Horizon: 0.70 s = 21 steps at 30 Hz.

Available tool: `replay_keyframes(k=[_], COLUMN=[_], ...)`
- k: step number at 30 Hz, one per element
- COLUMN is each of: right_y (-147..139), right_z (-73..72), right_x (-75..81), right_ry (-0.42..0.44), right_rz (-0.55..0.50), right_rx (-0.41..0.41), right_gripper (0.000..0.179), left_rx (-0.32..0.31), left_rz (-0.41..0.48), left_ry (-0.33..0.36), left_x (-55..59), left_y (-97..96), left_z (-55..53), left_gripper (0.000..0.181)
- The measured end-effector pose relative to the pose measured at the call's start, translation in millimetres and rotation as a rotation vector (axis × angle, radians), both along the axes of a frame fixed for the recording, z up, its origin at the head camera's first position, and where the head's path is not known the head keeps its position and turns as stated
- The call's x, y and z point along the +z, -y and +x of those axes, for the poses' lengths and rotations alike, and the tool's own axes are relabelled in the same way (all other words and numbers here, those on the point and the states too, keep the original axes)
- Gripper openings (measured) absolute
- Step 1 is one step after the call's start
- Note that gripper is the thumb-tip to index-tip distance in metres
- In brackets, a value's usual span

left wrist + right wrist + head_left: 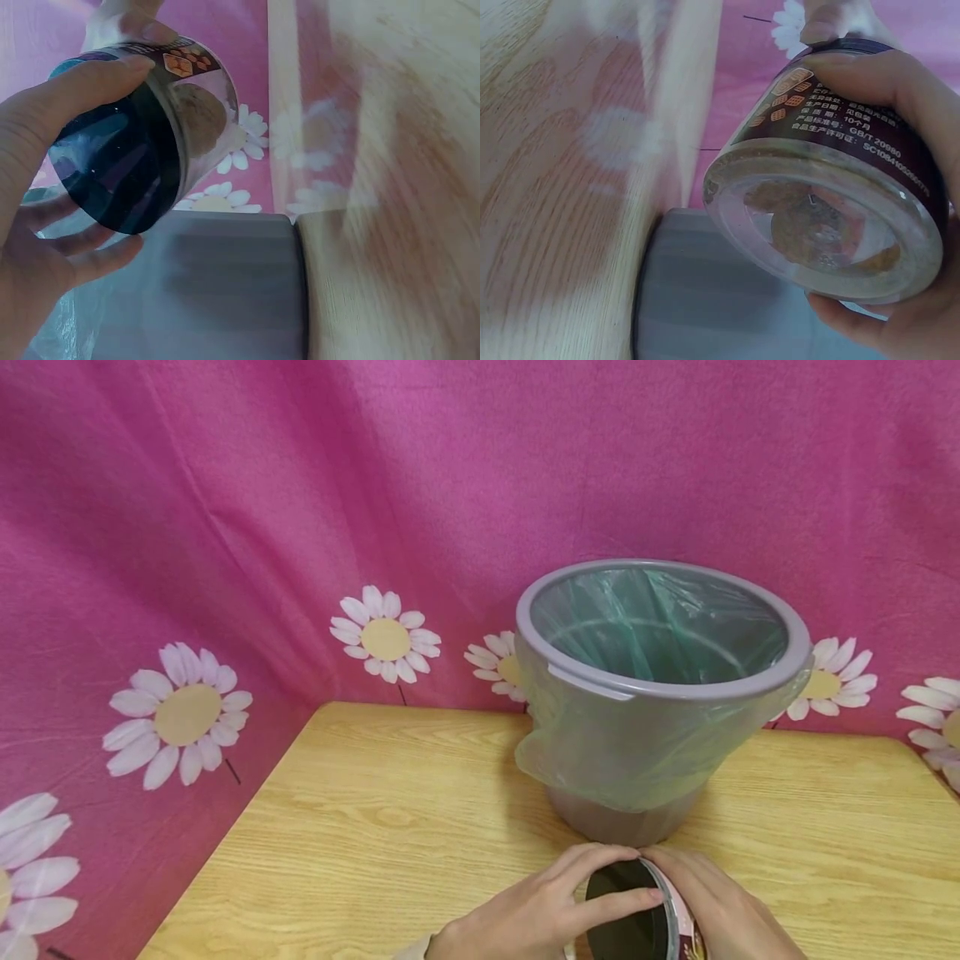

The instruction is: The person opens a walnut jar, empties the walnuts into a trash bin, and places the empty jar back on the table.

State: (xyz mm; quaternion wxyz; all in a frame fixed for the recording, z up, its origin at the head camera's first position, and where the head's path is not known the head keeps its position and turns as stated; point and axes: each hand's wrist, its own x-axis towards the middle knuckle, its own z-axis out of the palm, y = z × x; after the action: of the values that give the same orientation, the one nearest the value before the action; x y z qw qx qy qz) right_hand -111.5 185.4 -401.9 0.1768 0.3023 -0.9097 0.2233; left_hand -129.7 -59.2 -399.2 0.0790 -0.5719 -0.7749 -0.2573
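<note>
A clear plastic food jar (821, 217) with a dark printed label lies tilted on its side between the two hands, low in the head view. My left hand (525, 906) grips its dark round lid (120, 161), thumb on one side and fingers spread round the other. My right hand (723, 902) wraps round the jar's labelled body, thumb across the label in the right wrist view. Through the clear base, brownish pieces show inside. The lid sits on the jar's mouth; whether it has loosened I cannot tell.
A grey bin (626, 822) stands just beyond the hands, on the wooden table (360, 827). A thin green bag (637, 743) lines it and folds over the outside below the rim. Behind hangs a pink cloth (450, 485) printed with daisies.
</note>
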Motion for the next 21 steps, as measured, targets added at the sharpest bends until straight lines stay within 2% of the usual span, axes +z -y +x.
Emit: replay_keyframes(k=[5, 8, 12, 15, 21], right_y=[-2.3, -3.8, -5.2, -4.4, -2.2], right_z=[-0.8, -0.8, -1.1, -0.5, 0.2], right_x=[-2.6, -3.7, -3.6, -3.6, -2.4], right_ry=[0.118, 0.173, 0.215, 0.217, 0.191], right_rz=[-0.019, -0.021, -0.002, 0.008, 0.006], right_rx=[-0.007, -0.02, -0.041, -0.052, -0.063], right_gripper=[0.101, 0.102, 0.102, 0.102, 0.1], left_rx=[-0.033, -0.056, -0.05, -0.044, -0.041], left_rz=[0.001, 0.001, 0.01, 0.016, 0.028], left_ry=[0.036, 0.004, -0.059, -0.058, -0.008], left_x=[3.5, 5.3, 3.9, 2.2, 2.9], left_y=[-0.9, -1.8, -2.1, -2.4, -2.0], left_z=[0.9, 0.6, -0.2, -0.6, -0.2], left_gripper=[0.087, 0.087, 0.083, 0.082, 0.085])
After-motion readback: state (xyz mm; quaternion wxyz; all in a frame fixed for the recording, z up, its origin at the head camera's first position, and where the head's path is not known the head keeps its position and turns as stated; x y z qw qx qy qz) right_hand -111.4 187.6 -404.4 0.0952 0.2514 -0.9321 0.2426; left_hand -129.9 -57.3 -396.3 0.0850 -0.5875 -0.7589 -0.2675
